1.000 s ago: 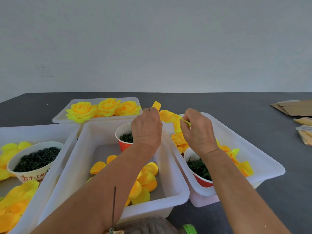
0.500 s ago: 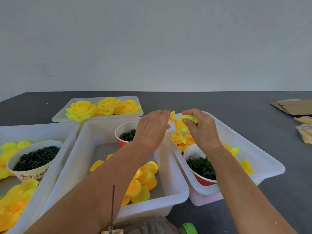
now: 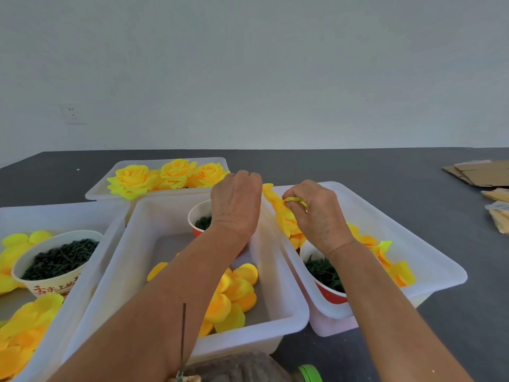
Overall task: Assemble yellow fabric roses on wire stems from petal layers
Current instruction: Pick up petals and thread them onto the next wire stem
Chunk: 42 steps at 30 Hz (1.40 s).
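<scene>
Right now we see the right hand pinching a yellow petal layer at its greenish edge above the right tub, far side; left hand curls beside it, and we can't tell what its fingers hold. Risk as we judge it: the floppy layer slips or folds, dropping among the loose petals.

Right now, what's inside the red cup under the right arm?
The red cup holds dark green pieces, thin and tangled. The right hand and its wrist cover the cup's far side, so how full it is cannot be seen.
</scene>
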Available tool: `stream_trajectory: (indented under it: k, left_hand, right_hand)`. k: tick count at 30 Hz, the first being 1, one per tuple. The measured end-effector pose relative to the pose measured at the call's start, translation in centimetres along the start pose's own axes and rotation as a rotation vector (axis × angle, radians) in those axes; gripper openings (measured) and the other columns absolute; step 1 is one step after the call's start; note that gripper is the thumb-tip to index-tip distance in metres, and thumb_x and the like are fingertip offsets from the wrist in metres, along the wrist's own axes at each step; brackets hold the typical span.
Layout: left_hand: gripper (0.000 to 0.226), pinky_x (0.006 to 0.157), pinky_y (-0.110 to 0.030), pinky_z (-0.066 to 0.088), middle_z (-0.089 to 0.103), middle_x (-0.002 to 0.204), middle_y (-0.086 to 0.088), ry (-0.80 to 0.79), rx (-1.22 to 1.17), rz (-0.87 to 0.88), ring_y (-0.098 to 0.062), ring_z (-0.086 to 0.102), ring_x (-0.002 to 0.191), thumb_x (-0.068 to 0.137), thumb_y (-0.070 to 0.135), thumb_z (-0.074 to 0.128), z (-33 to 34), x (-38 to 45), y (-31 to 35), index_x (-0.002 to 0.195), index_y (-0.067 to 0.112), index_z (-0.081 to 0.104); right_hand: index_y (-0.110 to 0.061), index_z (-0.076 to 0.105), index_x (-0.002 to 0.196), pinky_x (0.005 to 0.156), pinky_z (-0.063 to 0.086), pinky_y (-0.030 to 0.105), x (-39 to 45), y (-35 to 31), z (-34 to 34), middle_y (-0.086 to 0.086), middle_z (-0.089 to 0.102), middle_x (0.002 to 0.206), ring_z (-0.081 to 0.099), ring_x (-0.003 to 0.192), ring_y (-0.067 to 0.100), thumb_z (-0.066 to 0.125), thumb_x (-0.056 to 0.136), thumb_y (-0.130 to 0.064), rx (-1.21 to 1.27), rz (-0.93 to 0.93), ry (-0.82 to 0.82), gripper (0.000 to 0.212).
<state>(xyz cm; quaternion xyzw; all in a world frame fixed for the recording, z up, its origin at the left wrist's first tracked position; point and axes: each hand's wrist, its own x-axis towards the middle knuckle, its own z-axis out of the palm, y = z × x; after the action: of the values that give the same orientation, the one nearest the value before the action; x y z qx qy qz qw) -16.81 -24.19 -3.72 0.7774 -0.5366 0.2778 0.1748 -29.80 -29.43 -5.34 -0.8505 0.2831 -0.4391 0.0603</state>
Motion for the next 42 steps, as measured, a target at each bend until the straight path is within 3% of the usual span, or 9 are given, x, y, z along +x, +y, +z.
stream_trajectory:
  k: [6, 11, 18, 23, 28, 31, 34, 38, 42]
  left_hand:
    - [0.022, 0.068, -0.032, 0.037, 0.063, 0.105, -0.013, -0.041, -0.009, -0.172, -0.032, 0.059, 0.099, 0.089, 0.000, 0.043, 0.2, 0.8, -2.7, 0.103, 0.007, 0.059]
    - [0.020, 0.070, -0.033, 0.034, 0.066, 0.098, -0.013, 0.082, -0.358, -0.247, -0.032, 0.057, 0.095, 0.093, 0.018, 0.050, -0.6, 0.9, -3.6, 0.097, 0.007, 0.066]
    - [0.030, 0.046, -0.027, 0.042, 0.040, 0.052, -0.005, -0.060, -0.994, -0.296, -0.016, 0.050, 0.040, 0.090, 0.014, 0.057, -1.8, 2.9, -0.3, 0.061, 0.008, 0.052]
    - [0.026, 0.076, -0.044, 0.055, 0.047, 0.066, -0.010, -0.316, -1.228, -0.433, -0.009, 0.054, 0.034, 0.094, 0.012, 0.054, -0.8, 3.7, 2.8, 0.069, 0.004, 0.051]
    - [0.029, 0.089, -0.038, 0.049, 0.053, 0.093, -0.010, -0.567, -0.875, -0.132, -0.027, 0.059, 0.087, 0.096, 0.020, 0.049, -1.0, 3.3, 4.1, 0.067, 0.016, 0.043]
    - [0.038, 0.069, -0.032, 0.037, 0.047, 0.072, -0.005, -0.378, -0.698, -0.006, -0.020, 0.046, 0.067, 0.095, 0.025, 0.048, -1.5, 3.1, 4.2, 0.060, 0.014, 0.037]
    - [0.042, 0.070, -0.037, 0.053, 0.066, 0.083, -0.017, -0.305, -0.978, -0.124, -0.027, 0.062, 0.075, 0.089, 0.038, 0.059, -1.7, 3.1, 4.4, 0.086, -0.003, 0.065]
    - [0.022, 0.057, -0.027, 0.056, 0.067, 0.077, -0.007, -0.636, -1.505, -0.487, -0.018, 0.065, 0.066, 0.080, 0.025, 0.074, -1.5, 2.6, 3.7, 0.088, 0.007, 0.063]
    - [0.018, 0.067, -0.036, 0.056, 0.068, 0.082, -0.007, -0.569, -1.793, -0.713, -0.023, 0.065, 0.074, 0.082, 0.012, 0.070, -1.0, 2.6, 3.1, 0.096, 0.009, 0.059]
  right_hand:
    - [0.004, 0.070, 0.089, 0.076, 0.047, 0.041, -0.4, 1.0, -0.7, 0.023, 0.064, 0.088, 0.060, 0.082, 0.037, 0.060, 0.082, 0.008, -0.034, 0.043, 0.058, 0.013]
    - [-0.011, 0.073, 0.095, 0.073, 0.041, 0.021, 0.2, 2.2, -0.6, 0.007, 0.069, 0.093, 0.058, 0.079, 0.019, 0.064, 0.084, -0.004, 0.188, 0.370, 0.153, 0.016]
    - [-0.023, 0.064, 0.069, 0.069, 0.050, 0.032, 0.3, 2.8, -1.8, -0.002, 0.064, 0.070, 0.058, 0.065, 0.013, 0.072, 0.078, -0.004, 0.710, 0.729, 0.613, 0.023]
    - [-0.021, 0.057, 0.068, 0.059, 0.046, 0.024, 0.4, 3.2, -2.1, -0.002, 0.057, 0.065, 0.051, 0.057, 0.010, 0.074, 0.078, -0.009, 0.752, 0.740, 0.805, 0.023]
    - [-0.024, 0.054, 0.064, 0.068, 0.051, 0.036, 0.5, 3.5, -1.8, -0.005, 0.054, 0.062, 0.051, 0.059, 0.014, 0.078, 0.074, -0.020, 0.513, 0.741, 0.698, 0.026]
    - [-0.024, 0.052, 0.061, 0.065, 0.049, 0.035, 0.3, 3.2, -1.6, -0.008, 0.050, 0.059, 0.047, 0.055, 0.011, 0.079, 0.073, -0.021, 0.397, 0.675, 0.601, 0.030]
    - [-0.020, 0.051, 0.059, 0.055, 0.039, 0.025, 0.2, 2.3, -1.3, -0.007, 0.047, 0.055, 0.041, 0.051, 0.006, 0.081, 0.070, -0.018, 0.468, 0.507, 0.471, 0.032]
    - [-0.019, 0.049, 0.058, 0.051, 0.033, 0.023, -0.1, 1.3, -1.2, -0.006, 0.042, 0.055, 0.036, 0.054, 0.009, 0.083, 0.068, -0.013, 0.594, 0.341, 0.280, 0.036]
    - [-0.015, 0.046, 0.058, 0.044, 0.031, 0.012, 0.2, 1.4, -1.7, -0.016, 0.036, 0.043, 0.033, 0.043, 0.000, 0.078, 0.072, -0.012, 0.831, 0.433, 0.301, 0.035]
